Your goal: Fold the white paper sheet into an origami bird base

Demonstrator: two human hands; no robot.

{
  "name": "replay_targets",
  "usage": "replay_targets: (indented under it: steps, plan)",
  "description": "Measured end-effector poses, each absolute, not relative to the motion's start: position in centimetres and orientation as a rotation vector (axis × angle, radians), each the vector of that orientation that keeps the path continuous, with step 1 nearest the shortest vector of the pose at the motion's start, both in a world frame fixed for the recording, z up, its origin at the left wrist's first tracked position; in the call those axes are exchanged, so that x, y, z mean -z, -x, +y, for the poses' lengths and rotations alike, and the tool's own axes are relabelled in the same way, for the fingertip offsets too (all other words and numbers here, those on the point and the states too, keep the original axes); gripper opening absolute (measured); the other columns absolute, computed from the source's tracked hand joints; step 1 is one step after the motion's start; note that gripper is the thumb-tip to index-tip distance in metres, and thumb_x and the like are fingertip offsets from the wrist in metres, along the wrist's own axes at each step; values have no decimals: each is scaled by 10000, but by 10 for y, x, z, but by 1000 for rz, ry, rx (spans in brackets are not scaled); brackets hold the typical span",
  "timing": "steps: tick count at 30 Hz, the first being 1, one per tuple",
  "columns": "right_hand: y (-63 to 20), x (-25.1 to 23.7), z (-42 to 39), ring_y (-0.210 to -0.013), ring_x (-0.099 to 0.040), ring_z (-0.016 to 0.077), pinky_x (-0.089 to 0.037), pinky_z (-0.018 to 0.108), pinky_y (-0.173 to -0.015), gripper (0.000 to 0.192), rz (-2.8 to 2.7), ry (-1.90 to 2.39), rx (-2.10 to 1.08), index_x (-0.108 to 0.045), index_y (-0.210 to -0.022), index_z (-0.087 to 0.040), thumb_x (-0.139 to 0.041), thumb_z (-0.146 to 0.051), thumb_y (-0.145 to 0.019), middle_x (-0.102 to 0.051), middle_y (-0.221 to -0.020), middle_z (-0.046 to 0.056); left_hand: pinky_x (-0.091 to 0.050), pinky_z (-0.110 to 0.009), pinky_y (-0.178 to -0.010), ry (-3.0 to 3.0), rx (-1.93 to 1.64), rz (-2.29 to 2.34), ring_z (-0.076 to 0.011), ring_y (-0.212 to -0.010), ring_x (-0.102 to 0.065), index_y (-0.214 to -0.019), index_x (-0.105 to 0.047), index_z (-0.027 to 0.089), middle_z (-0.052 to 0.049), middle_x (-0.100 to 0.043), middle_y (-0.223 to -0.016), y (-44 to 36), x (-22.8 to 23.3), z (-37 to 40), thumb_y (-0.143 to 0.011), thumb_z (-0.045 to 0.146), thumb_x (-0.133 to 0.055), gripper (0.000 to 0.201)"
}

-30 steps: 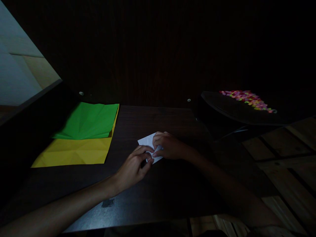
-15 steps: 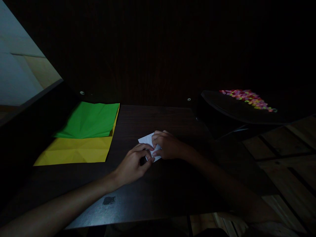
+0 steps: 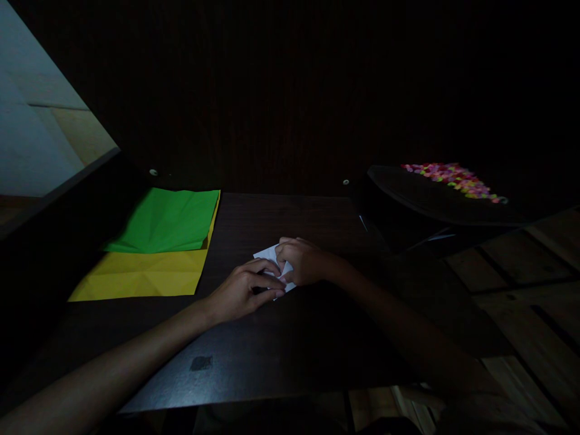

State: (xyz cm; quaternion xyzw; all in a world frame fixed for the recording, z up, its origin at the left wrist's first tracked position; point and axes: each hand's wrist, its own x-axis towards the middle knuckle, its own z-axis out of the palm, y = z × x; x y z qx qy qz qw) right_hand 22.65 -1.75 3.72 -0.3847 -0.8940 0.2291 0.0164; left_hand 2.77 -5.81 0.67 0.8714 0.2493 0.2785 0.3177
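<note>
A small folded piece of white paper [image 3: 267, 254] lies on the dark wooden table [image 3: 281, 344], near its middle. My left hand [image 3: 242, 290] rests on the paper's near-left part, fingers bent and pressed down onto it. My right hand [image 3: 302, 261] covers the paper's right side, fingertips pinching and pressing it against the table. Only the paper's far corner and a sliver by the fingertips show; the rest is hidden under both hands.
A green sheet [image 3: 167, 220] lies over a larger yellow sheet [image 3: 140, 277] at the table's left. To the right a dark tray [image 3: 435, 202] carries several small bright pieces [image 3: 453, 179]. Wooden slats [image 3: 521, 272] lie beyond the table's right edge. The scene is very dim.
My left hand has slid forward and flattened onto the paper, covering more of it. My right hand has stayed on the paper, shifting slightly up and left.
</note>
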Motion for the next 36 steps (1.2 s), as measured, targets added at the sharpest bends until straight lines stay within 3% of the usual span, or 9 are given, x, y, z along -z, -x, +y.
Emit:
replay_targets:
  steps: [10,36]
  plan:
    - [-221,-48,-8,-927,-587,219,-449,271,-737,202,-2858,1229,-831,-705,-777,-167,-825,-264,-646,-611,-943,65,-493,-347,-897,-2305,-685,626,-203,-1027,-609,-913,-766,231,-67,-670,-1056,-28,-12,-54,-877,195,-652,126]
    - [-227,-40,0,-922,-579,212,-426,274,-762,161,-2875,1068,-868,-708,-742,-177,-809,-278,-669,-657,-854,33,-504,-328,-885,-2240,-726,624,-187,-987,-632,-942,-769,236,-60,-685,-1028,-28,-9,-53,-855,207,-685,125]
